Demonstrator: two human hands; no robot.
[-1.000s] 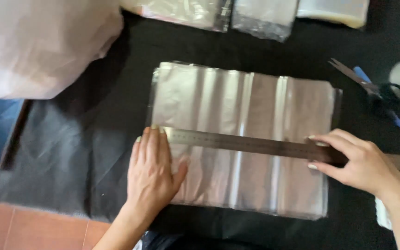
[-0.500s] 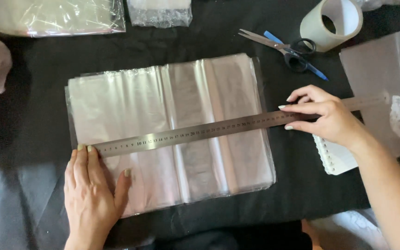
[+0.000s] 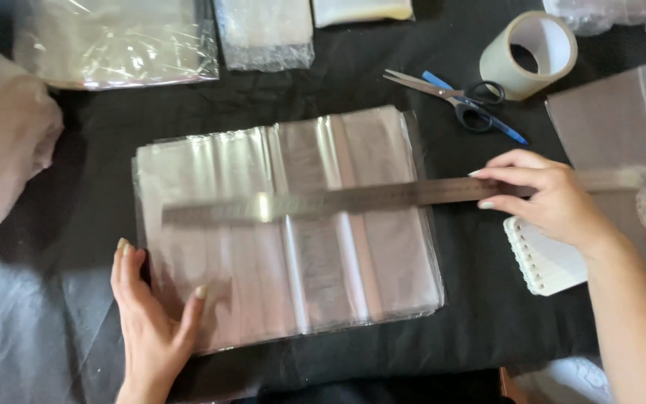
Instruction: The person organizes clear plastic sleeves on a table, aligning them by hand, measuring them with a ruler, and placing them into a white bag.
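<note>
Right hand (image 3: 551, 198) pinches long steel ruler (image 3: 353, 200) across stack of clear plastic sleeves (image 3: 285, 232) on black cloth (image 3: 480, 299). Left hand (image 3: 151, 314), open and flat, pins stack's lower-left corner, apparently preventing sliding.

The metal ruler (image 3: 405, 197) now looks blurred along its left part and its left end is free, because the left hand (image 3: 151, 314) no longer presses on it. This hand lies lower now, at the lower left corner of the stack of clear plastic bags (image 3: 285, 232) (before, its fingertips were touching the ruler). The right hand (image 3: 543, 196) grips the ruler further in than half a second ago.
</note>
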